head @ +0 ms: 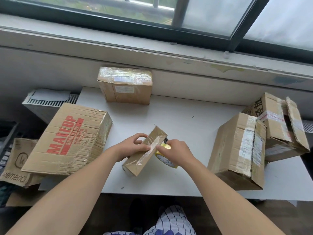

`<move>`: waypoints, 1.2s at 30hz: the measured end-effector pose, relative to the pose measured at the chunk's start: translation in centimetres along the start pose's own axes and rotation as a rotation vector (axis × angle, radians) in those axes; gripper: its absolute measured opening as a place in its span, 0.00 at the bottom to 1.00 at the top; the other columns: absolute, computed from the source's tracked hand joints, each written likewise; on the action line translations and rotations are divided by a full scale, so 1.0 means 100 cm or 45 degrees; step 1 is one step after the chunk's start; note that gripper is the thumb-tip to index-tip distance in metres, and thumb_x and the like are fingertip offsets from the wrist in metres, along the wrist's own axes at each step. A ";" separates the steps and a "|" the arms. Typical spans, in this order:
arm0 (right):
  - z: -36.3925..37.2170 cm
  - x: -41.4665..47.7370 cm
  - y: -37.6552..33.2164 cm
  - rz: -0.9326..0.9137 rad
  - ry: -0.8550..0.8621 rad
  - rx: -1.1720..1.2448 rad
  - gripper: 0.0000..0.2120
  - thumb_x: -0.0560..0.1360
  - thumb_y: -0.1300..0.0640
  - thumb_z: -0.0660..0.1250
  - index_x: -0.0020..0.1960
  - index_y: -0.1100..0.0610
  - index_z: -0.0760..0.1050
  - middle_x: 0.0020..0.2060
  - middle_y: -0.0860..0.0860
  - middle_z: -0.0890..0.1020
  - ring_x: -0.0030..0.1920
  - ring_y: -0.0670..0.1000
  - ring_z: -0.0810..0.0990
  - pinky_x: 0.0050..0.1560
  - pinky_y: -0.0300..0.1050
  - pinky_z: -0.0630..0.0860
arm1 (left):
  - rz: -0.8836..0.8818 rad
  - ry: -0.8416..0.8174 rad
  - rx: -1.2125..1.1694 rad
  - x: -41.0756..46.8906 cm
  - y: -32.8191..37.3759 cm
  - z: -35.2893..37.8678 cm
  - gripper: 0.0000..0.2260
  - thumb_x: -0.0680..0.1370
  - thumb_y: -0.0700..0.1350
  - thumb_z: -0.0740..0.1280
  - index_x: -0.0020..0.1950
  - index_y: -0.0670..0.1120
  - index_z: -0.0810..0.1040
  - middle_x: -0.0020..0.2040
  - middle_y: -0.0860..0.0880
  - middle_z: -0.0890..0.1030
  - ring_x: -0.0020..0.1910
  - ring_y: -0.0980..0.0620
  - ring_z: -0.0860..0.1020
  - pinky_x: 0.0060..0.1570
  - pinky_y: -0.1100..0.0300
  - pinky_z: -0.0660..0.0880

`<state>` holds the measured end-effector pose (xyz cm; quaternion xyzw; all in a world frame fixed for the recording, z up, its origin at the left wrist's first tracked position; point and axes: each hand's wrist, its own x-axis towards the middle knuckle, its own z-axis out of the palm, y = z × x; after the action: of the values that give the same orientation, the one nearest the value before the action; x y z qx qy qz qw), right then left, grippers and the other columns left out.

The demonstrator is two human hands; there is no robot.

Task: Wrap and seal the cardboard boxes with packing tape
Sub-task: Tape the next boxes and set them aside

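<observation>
Small box [135, 164]: plain brown cardboard, long and narrow, no print readable; sat tilted on the near middle of the white table [186, 116], held between both hands.
Tape strip [156, 140]: clear, glossy and slightly wrinkled; ran lengthwise along the small box's top face.
Left hand [133, 146]: grasped the small box, fingers curled over its far side, thumb pressed on the tape strip.
Right hand [176, 151]: clenched round the tape roll [166, 161] at the small box's right side.
Tape roll: round, yellowish, touching the small box; "MADE IN" readable on its side, the rest hidden under the hand.
Large box [71, 139]: creased and dented corrugated cardboard at the table's left edge; "MAKEUP" in big red letters, smaller red print below too blurred to read.
Back box [126, 85]: squat, wrapped in shiny clear tape, stood against the wall below the windowsill [152, 48]; pale label, not legible.
Right box [238, 151]: upright brown carton with white shipping labels and a taped seam; print too small to read.
Far-right box [281, 126]: just behind the right box, top flaps parted, torn tape, black Chinese characters on one side.
Brown bag [16, 163]: left of the large box, partly under it; circled "k" logo above lettering cut off by the large box.
</observation>
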<state>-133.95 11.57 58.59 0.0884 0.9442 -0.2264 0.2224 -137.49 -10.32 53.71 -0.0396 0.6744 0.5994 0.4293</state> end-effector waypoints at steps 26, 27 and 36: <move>0.019 0.003 -0.013 -0.054 -0.036 0.397 0.24 0.80 0.39 0.65 0.34 0.54 0.66 0.31 0.47 0.73 0.34 0.49 0.70 0.36 0.46 0.65 | 0.142 0.675 1.758 -0.013 -0.001 0.057 0.41 0.81 0.54 0.61 0.83 0.47 0.35 0.83 0.45 0.36 0.77 0.41 0.57 0.67 0.40 0.65; 0.019 0.003 -0.013 -0.051 -0.036 0.399 0.24 0.80 0.39 0.65 0.34 0.54 0.67 0.31 0.47 0.73 0.34 0.49 0.70 0.36 0.46 0.65 | 0.162 0.712 1.768 -0.010 -0.004 0.057 0.40 0.82 0.54 0.60 0.83 0.49 0.36 0.84 0.45 0.37 0.76 0.42 0.59 0.65 0.42 0.67; 0.018 -0.002 -0.009 -0.101 -0.056 0.580 0.23 0.79 0.40 0.67 0.30 0.49 0.66 0.23 0.42 0.71 0.26 0.42 0.69 0.33 0.41 0.63 | 0.199 0.649 1.535 -0.006 0.002 0.024 0.35 0.83 0.58 0.61 0.83 0.62 0.43 0.84 0.52 0.45 0.68 0.41 0.70 0.54 0.47 0.75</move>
<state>-133.30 9.97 57.63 0.0944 0.8664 -0.4440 0.2081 -135.94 -8.49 54.47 0.1161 0.9734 0.1180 0.1585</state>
